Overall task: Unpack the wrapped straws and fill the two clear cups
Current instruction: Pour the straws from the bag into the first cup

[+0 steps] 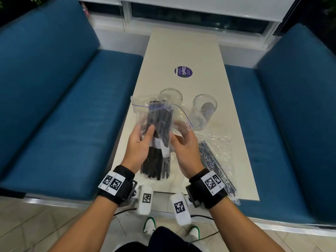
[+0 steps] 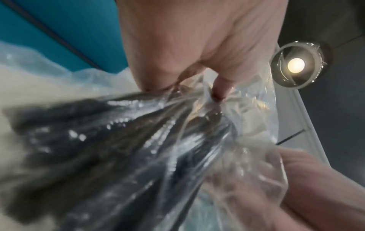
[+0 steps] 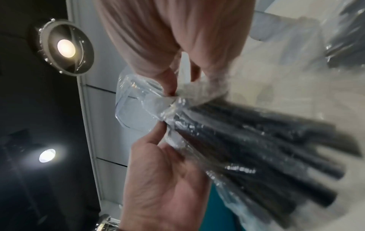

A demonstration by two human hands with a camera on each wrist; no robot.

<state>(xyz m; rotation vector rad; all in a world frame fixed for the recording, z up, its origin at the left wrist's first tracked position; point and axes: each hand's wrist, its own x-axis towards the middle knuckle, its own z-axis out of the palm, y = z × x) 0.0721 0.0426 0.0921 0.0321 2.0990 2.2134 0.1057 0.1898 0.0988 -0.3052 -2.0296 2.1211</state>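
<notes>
Both hands (image 1: 156,148) on straw bag (image 1: 160,122), cups (image 1: 204,110) just beyond

Left hand (image 1: 139,146), right hand (image 1: 183,151) raised together, fingers (image 1: 150,130) curled (pinching).

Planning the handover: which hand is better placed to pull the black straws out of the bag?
Probably the left hand: it grips the black straws through the bag; the right hand only pinches plastic.
</notes>
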